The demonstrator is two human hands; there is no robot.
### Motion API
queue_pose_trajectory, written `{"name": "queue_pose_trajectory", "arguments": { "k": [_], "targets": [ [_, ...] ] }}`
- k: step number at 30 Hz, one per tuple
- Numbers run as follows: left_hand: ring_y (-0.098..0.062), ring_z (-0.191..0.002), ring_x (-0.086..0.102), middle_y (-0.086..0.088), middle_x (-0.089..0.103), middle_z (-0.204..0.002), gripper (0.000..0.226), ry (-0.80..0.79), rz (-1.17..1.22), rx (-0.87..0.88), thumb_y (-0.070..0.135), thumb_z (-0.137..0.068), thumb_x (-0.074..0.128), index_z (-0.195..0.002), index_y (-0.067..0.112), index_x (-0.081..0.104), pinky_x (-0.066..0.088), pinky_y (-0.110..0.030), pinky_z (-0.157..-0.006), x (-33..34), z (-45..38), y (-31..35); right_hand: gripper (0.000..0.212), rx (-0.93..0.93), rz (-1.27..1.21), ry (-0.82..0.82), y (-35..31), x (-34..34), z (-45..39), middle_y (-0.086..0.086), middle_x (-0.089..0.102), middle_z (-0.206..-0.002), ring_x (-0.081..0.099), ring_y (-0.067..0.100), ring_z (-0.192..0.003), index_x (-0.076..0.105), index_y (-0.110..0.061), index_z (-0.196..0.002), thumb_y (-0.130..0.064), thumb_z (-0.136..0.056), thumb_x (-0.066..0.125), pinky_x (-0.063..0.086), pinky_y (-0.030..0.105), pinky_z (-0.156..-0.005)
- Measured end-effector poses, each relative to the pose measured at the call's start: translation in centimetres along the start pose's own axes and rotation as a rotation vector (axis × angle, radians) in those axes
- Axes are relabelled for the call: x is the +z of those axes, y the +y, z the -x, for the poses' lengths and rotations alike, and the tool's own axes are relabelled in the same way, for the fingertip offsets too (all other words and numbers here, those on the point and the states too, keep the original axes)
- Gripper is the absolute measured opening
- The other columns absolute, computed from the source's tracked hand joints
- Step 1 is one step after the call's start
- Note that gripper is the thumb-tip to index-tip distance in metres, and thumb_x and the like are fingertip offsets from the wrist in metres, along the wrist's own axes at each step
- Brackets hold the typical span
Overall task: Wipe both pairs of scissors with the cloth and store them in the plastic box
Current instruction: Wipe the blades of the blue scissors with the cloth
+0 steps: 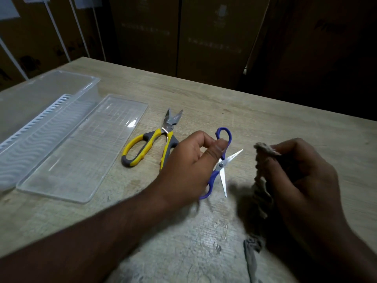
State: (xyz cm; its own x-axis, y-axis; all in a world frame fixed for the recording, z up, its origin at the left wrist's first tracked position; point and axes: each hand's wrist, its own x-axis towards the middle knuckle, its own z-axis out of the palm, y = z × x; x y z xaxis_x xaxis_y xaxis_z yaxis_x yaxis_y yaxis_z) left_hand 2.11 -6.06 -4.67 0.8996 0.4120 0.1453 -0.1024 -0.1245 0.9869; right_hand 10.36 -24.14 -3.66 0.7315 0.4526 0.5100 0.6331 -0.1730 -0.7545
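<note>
My left hand (pixel 189 166) holds the small blue-handled scissors (pixel 221 167) by their handles, just above the table, with the blades spread apart and pointing right and down. My right hand (pixel 302 180) is closed on a bunched grey-brown cloth (pixel 262 180) a short way to the right of the blades, and the cloth's tail hangs down to the table. The yellow-and-grey scissors (pixel 151 141) lie on the table left of my left hand, blades slightly apart and pointing away from me. The clear plastic box (pixel 40 111) stands uncovered at the far left.
The box's clear lid (pixel 81 150) lies flat on the wooden table (pixel 224 103) between the box and the yellow scissors. A white slotted insert sits inside the box. Dark cardboard boxes stand beyond the table's far edge.
</note>
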Motion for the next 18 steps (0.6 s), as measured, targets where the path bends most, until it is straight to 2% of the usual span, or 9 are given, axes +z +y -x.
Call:
{"name": "queue_pose_trajectory", "arguments": {
  "k": [3,6,8,12,16,18],
  "targets": [
    [-0.008,-0.032,0.028,0.004,0.037,-0.041,0.026,0.002,0.024,0.0,0.035,-0.102,0.057,-0.082,0.019,0.056,0.023,-0.021,-0.039,0.1,-0.1,-0.2,0.008,-0.114,-0.071,-0.054,-1.0,0.1,0.6,0.0,0.068,-0.068,0.065,0.018,-0.051,0.069,-0.02,-0.094,-0.013,-0.098,0.068,0.049,0.031,-0.045],
    [-0.009,-0.035,0.025,0.005,0.035,-0.041,0.027,0.001,-0.004,0.034,0.035,-0.102,0.058,-0.08,0.02,0.056,0.02,-0.023,-0.04,0.4,0.0,-0.3,0.011,-0.307,0.155,-0.163,-1.2,0.8,0.6,-0.004,0.069,-0.091,0.069,0.013,-0.076,0.075,-0.015,-0.103,-0.015,-0.095,0.068,0.052,0.031,-0.063],
    [-0.011,-0.037,0.024,0.002,0.036,-0.043,0.027,0.005,-0.011,0.036,0.035,-0.101,0.059,-0.081,0.017,0.056,0.02,-0.024,-0.041,0.4,-0.1,-0.4,0.017,-0.343,0.247,-0.163,-0.8,0.9,0.5,-0.004,0.067,-0.099,0.068,0.011,-0.084,0.076,-0.014,-0.106,-0.021,-0.094,0.067,0.053,0.031,-0.069],
    [-0.014,-0.038,0.025,-0.005,0.037,-0.045,0.028,0.003,-0.03,0.04,0.036,-0.101,0.06,-0.082,0.015,0.057,0.021,-0.024,-0.041,0.3,-0.1,-0.6,0.019,-0.423,0.329,-0.168,-0.6,0.7,0.6,-0.001,0.067,-0.099,0.068,0.021,-0.079,0.078,-0.013,-0.108,-0.021,-0.095,0.067,0.053,0.039,-0.065],
    [-0.024,-0.046,0.033,-0.029,0.043,-0.053,0.033,-0.027,0.007,0.037,0.044,-0.101,0.061,-0.083,0.016,0.059,0.028,-0.043,-0.044,0.4,0.0,-0.7,0.018,-0.477,0.343,-0.182,-0.3,0.9,0.4,0.003,0.069,-0.098,0.067,0.026,-0.076,0.079,-0.01,-0.109,-0.016,-0.096,0.069,0.052,0.041,-0.064],
    [-0.021,-0.042,0.032,-0.029,0.042,-0.052,0.031,-0.027,0.018,0.034,0.038,-0.103,0.06,-0.084,0.013,0.059,0.027,-0.039,-0.041,0.2,0.1,-0.6,0.019,-0.481,0.327,-0.206,-0.2,1.0,0.3,0.002,0.069,-0.098,0.067,0.024,-0.076,0.079,-0.011,-0.111,-0.017,-0.097,0.067,0.052,0.041,-0.064]
  ]
}}
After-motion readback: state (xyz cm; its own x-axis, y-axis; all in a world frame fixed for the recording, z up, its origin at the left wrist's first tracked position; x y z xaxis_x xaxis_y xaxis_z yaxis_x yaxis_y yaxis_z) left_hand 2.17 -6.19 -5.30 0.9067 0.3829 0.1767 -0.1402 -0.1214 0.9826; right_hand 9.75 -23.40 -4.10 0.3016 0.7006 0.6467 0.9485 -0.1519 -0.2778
